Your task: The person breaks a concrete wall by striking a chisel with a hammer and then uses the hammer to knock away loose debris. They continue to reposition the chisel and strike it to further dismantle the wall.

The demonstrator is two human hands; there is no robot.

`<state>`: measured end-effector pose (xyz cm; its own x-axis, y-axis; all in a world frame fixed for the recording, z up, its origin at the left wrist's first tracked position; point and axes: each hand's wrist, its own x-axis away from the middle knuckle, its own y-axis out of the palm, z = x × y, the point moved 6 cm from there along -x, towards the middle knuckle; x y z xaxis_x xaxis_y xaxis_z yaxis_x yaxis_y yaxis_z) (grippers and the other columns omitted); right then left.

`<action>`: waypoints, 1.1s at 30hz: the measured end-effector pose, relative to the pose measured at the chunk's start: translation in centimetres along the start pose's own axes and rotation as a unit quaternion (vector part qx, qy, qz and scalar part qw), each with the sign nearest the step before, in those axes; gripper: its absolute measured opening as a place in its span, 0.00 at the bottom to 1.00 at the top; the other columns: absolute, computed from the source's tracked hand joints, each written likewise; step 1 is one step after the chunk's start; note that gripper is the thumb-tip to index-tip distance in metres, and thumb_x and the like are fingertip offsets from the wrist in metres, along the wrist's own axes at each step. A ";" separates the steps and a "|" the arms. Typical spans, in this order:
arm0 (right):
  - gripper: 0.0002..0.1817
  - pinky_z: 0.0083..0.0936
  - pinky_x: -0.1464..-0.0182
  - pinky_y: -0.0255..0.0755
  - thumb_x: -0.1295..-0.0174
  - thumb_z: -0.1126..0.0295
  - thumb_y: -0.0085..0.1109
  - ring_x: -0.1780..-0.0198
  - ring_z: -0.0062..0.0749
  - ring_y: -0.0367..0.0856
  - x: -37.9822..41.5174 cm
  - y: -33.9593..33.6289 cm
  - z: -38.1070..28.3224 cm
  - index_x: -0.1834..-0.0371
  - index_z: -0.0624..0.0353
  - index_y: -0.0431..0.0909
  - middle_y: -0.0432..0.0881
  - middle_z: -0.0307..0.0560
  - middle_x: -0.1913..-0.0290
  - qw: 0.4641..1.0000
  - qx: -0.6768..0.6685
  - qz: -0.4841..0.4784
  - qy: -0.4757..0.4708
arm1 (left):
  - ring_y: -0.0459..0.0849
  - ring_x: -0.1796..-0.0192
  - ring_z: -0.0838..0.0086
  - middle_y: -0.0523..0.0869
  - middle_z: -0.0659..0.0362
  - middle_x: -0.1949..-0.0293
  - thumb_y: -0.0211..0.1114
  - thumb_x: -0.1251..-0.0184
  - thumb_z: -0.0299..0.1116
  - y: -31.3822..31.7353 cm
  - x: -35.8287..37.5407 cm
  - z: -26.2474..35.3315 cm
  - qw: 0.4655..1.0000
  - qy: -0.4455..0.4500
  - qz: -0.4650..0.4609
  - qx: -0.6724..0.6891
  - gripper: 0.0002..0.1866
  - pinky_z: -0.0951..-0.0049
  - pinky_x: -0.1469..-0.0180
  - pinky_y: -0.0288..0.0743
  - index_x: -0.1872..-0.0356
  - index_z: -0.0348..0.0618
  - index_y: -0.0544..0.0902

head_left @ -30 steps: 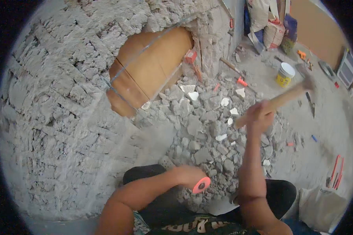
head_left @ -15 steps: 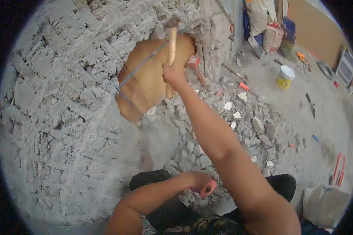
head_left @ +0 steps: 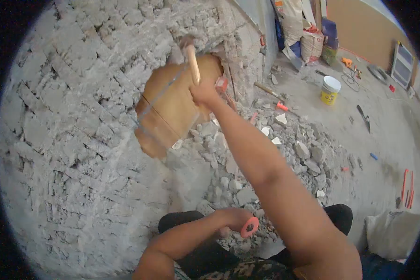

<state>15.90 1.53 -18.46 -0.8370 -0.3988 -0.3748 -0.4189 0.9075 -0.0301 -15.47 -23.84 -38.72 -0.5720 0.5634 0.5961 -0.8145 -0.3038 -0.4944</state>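
My right hand (head_left: 204, 93) is wrapped around the wooden handle of a hammer (head_left: 194, 65), held out at the broken wall. The blurred hammer head overlaps the upper edge of a ragged hole (head_left: 161, 109), through which a brown surface shows. Low in the view, near my knees, my left hand (head_left: 234, 220) is closed around a chisel, mostly hidden, with a round red hand guard (head_left: 250, 227) and a dark end at its centre. A thin metal bar (head_left: 161, 91) crosses the hole. Beside my right hand, a red object (head_left: 222, 84) is partly covered.
Broken rubble (head_left: 308, 154) lies along the wall's foot. Another hammer (head_left: 268, 90) and an orange-guarded chisel (head_left: 283, 106) rest at its far edge. Farther right are a white-and-yellow bucket (head_left: 330, 88), a trowel-like tool (head_left: 364, 119) and filled sacks (head_left: 311, 44). A pale bag (head_left: 392, 233) stands lower right.
The view has shifted slightly, so the wall hole and floor items sit differently. The hammer has tilted a little to the left. Both hands keep their holds.
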 end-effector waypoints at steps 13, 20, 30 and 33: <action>0.10 0.35 0.69 0.71 0.43 0.69 0.54 0.72 0.43 0.78 1.7 -8.6 -11.3 0.66 0.67 0.71 0.76 0.55 0.77 0.926 -0.261 0.247 -0.114 | 0.85 0.63 0.62 0.86 0.50 0.63 0.67 0.51 0.34 -0.8 2.1 1.0 0.996 -0.042 -0.079 0.017 0.12 0.60 0.61 0.76 0.64 0.44 0.81; 0.25 0.35 0.69 0.80 0.46 0.65 0.57 0.72 0.49 0.84 4.2 -5.8 -6.5 0.50 0.75 0.72 0.82 0.62 0.70 0.986 0.020 -0.115 0.116 | 0.84 0.64 0.60 0.86 0.53 0.66 0.68 0.49 0.37 -4.2 2.1 2.8 0.999 -0.023 0.004 0.022 0.12 0.60 0.62 0.75 0.64 0.47 0.81; 0.10 0.23 0.82 0.67 0.36 0.68 0.52 0.83 0.23 0.72 7.6 -14.2 -10.9 0.73 0.62 0.72 0.73 0.40 0.81 0.911 -0.357 0.170 -0.119 | 0.84 0.57 0.58 0.86 0.51 0.58 0.70 0.52 0.41 -0.5 3.9 3.0 0.997 -0.055 -0.032 0.043 0.18 0.60 0.58 0.76 0.59 0.47 0.82; 0.13 0.24 0.82 0.67 0.35 0.68 0.51 0.83 0.24 0.72 4.8 -15.1 -13.5 0.77 0.60 0.68 0.73 0.41 0.82 0.836 -0.447 0.267 -0.174 | 0.84 0.60 0.60 0.86 0.53 0.62 0.69 0.51 0.39 -1.8 4.9 3.1 0.999 -0.026 0.016 0.014 0.16 0.61 0.59 0.75 0.60 0.48 0.82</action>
<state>13.50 -15.85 -7.32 -0.9005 0.2353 -0.3658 -0.2451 0.4202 0.8737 -17.17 -22.91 -32.92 -0.6022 0.5127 0.6119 -0.7970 -0.3430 -0.4970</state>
